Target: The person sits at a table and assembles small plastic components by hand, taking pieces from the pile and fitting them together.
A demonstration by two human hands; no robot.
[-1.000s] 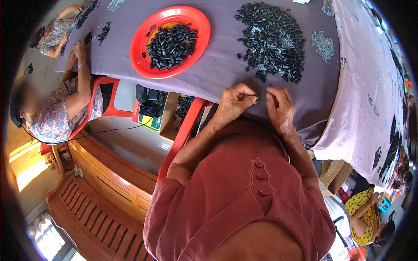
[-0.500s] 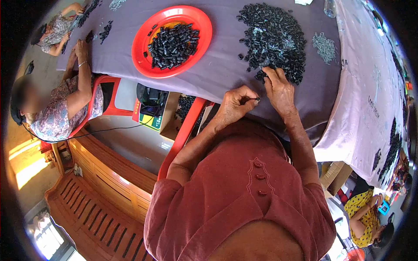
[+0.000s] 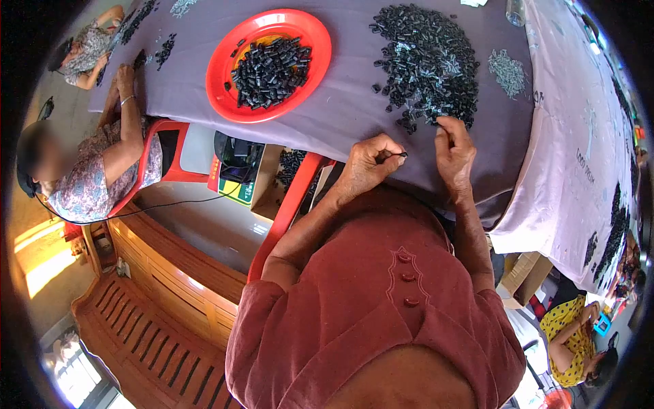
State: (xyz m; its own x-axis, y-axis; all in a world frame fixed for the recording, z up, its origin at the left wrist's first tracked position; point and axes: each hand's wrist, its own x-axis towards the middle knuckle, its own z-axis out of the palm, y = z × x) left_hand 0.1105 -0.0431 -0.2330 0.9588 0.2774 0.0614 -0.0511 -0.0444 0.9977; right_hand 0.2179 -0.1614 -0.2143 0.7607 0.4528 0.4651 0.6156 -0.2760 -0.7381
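Note:
My left hand (image 3: 371,162) is closed over the near edge of the table, pinching a small black plastic piece (image 3: 403,155) between thumb and fingertips. To its right, my right hand (image 3: 454,153) has its fingers curled together at the near edge of a heap of small black plastic pieces (image 3: 426,58). Whatever is between those fingertips is too small to make out. Silvery bits that look like metal lie scattered over the heap.
A red plate (image 3: 219,85) holding many black pieces stands left of the heap. Small silvery parts (image 3: 506,73) lie in a pile on the right. A seated person (image 3: 88,163) works at the left. Below the table edge are a red chair (image 3: 289,198) and a cardboard box (image 3: 268,184).
My right hand has moved right along the heap's near edge, its fingers drawing closer together. My left hand stays in place with its black piece.

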